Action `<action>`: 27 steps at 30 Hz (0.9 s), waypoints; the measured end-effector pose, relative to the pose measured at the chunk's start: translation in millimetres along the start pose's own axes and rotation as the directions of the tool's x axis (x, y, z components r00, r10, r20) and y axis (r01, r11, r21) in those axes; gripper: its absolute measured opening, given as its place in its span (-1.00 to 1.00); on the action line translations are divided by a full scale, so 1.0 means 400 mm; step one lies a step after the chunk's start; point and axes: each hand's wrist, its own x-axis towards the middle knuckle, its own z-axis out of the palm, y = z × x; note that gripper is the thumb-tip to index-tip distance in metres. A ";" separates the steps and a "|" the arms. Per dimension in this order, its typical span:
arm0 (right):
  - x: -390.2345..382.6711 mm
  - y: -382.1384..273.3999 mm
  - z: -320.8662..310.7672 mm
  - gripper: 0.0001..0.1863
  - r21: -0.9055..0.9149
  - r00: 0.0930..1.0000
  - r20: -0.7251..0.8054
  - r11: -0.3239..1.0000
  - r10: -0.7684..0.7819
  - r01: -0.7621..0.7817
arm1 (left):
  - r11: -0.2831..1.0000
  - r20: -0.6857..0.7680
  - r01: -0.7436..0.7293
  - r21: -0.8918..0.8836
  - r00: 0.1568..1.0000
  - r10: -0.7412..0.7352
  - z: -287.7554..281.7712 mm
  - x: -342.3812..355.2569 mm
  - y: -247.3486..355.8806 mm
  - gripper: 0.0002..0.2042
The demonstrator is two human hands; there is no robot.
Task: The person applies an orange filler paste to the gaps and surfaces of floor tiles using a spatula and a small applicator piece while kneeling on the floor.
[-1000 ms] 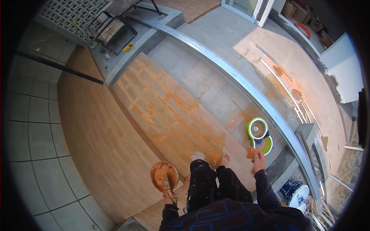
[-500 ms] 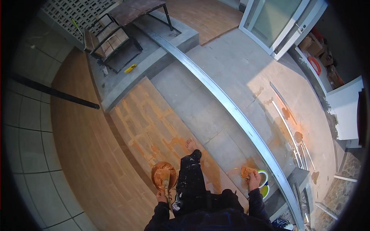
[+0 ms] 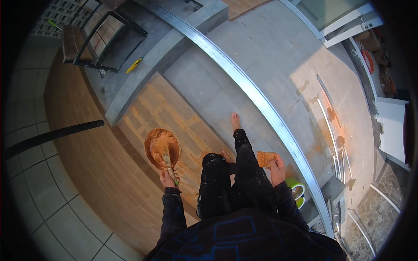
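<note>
1. Your right hand (image 3: 277,170) is pinching an orange-coated flat piece (image 3: 264,158) by its right end; the fingers are curling nearly closed.
2. Your left hand (image 3: 169,178) is gripping the near edge of a bucket (image 3: 175,151); you cannot tell how firmly it is also clasping the trowel (image 3: 164,150).
3. The trowel is leaning across the rim; orange paste (image 3: 156,140) is lining the inside.
4. A green-and-white pail (image 3: 295,188) is standing beside your right sleeve (image 3: 287,200).

No words, names, numbers, labels or signs can be read anywhere here; nothing in view shows any letters clear enough to make out.
</note>
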 end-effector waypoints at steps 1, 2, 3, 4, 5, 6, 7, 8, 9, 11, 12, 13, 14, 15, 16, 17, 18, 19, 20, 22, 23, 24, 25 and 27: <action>0.054 0.004 0.020 -0.77 -0.012 1.000 0.009 1.000 0.004 -0.004 | 1.000 -0.011 0.006 -0.008 1.000 -0.006 0.016 0.028 -0.005 -0.87; 0.135 0.008 0.040 -0.77 0.007 0.999 0.039 1.000 0.011 -0.011 | 1.000 -0.013 -0.005 0.004 1.000 0.005 0.042 0.067 -0.016 -0.87; 0.235 0.017 0.056 -0.77 0.029 0.998 0.068 1.000 0.008 -0.010 | 1.000 -0.007 -0.024 0.012 1.000 0.024 0.081 0.120 -0.033 -0.86; 0.331 0.026 0.067 -0.77 0.030 0.996 0.086 1.000 -0.001 -0.001 | 1.000 0.013 -0.002 -0.002 1.000 0.002 0.115 0.164 -0.054 -0.85; 0.472 0.010 0.091 -0.77 0.033 0.995 0.095 0.999 -0.029 0.026 | 0.999 0.056 -0.010 -0.039 0.998 0.012 0.153 0.214 -0.066 -0.87; 0.585 0.000 0.140 -0.76 -0.001 0.986 0.152 0.998 -0.068 0.069 | 0.998 -0.002 -0.040 -0.048 0.999 0.040 0.183 0.276 -0.076 -0.87; 0.602 0.041 0.179 -0.75 -0.053 0.980 0.198 0.998 -0.033 0.045 | 1.000 -0.088 -0.018 -0.013 0.996 0.016 0.154 0.296 -0.104 -0.88; 0.626 0.048 0.234 -0.75 -0.046 0.976 0.215 0.999 0.015 -0.006 | 0.998 -0.087 -0.051 -0.037 0.995 0.048 0.142 0.316 -0.108 -0.89; 0.702 0.017 0.312 -0.75 -0.020 0.973 0.231 1.000 -0.013 0.018 | 0.999 -0.121 -0.044 -0.021 0.992 0.041 0.136 0.341 -0.095 -0.89; 0.755 0.000 0.399 -0.74 -0.005 0.975 0.224 1.000 0.017 -0.016 | 1.000 -0.113 0.015 0.002 0.994 -0.015 0.146 0.402 -0.119 -0.88; 0.775 0.002 0.421 -0.74 0.020 0.977 0.212 0.999 0.027 -0.032 | 0.999 -0.117 0.037 0.001 0.993 -0.036 0.166 0.431 -0.131 -0.88; 0.793 0.013 0.437 -0.74 0.004 0.977 0.207 0.999 0.041 -0.043 | 0.999 -0.087 0.045 0.011 0.995 -0.044 0.184 0.468 -0.143 -0.88; 0.801 0.031 0.452 -0.74 0.062 0.973 0.222 0.995 0.063 -0.078 | 0.999 -0.050 0.049 0.023 0.998 -0.048 0.198 0.507 -0.149 -0.87; 0.815 0.039 0.480 -0.73 0.122 0.965 0.249 0.985 0.085 -0.118 | 0.996 -0.027 0.075 0.051 0.997 -0.074 0.205 0.554 -0.150 -0.86; 0.830 0.044 0.497 -0.73 0.112 0.964 0.249 0.986 0.096 -0.127 | 0.995 -0.025 0.068 0.075 0.997 -0.067 0.211 0.593 -0.158 -0.86; 0.845 0.037 0.502 -0.73 0.143 0.968 0.219 0.978 0.121 -0.154 | 0.993 -0.008 0.068 0.099 0.998 -0.067 0.231 0.633 -0.169 -0.86; 0.873 0.034 0.511 -0.72 0.171 0.971 0.191 0.969 0.145 -0.178 | 0.993 0.001 0.087 0.074 0.996 -0.087 0.244 0.680 -0.180 -0.86; 0.908 0.040 0.529 -0.72 0.155 0.972 0.177 0.971 0.152 -0.180 | 0.993 0.009 0.110 0.051 0.994 -0.111 0.250 0.732 -0.188 -0.86; 0.954 0.045 0.546 -0.72 0.217 0.988 0.110 0.967 0.108 -0.130 | 0.994 0.042 0.093 0.058 0.995 -0.096 0.255 0.789 -0.203 -0.87; 1.049 0.097 0.608 -0.75 0.271 0.997 0.008 0.959 0.079 -0.079 | 0.989 0.026 0.112 0.099 0.993 -0.115 0.242 0.894 -0.246 -0.89; 1.111 0.100 0.647 -0.78 0.268 0.998 -0.023 0.962 0.058 -0.050 | 0.993 0.045 0.081 0.092 0.995 -0.085 0.247 0.946 -0.260 -0.89; 1.174 0.113 0.678 -0.78 0.251 1.000 -0.015 0.968 0.012 -0.008 | 0.994 0.051 0.067 0.092 0.996 -0.072 0.254 0.996 -0.278 -0.88; 1.244 0.131 0.715 -0.78 0.240 0.999 0.002 0.970 -0.034 0.032 | 0.992 0.067 0.044 0.116 0.996 -0.052 0.244 1.053 -0.300 -0.85; 1.394 0.184 0.783 -0.77 0.262 0.993 0.052 0.961 -0.105 0.088 | 0.988 0.085 0.038 0.147 0.995 -0.051 0.270 1.147 -0.339 -0.84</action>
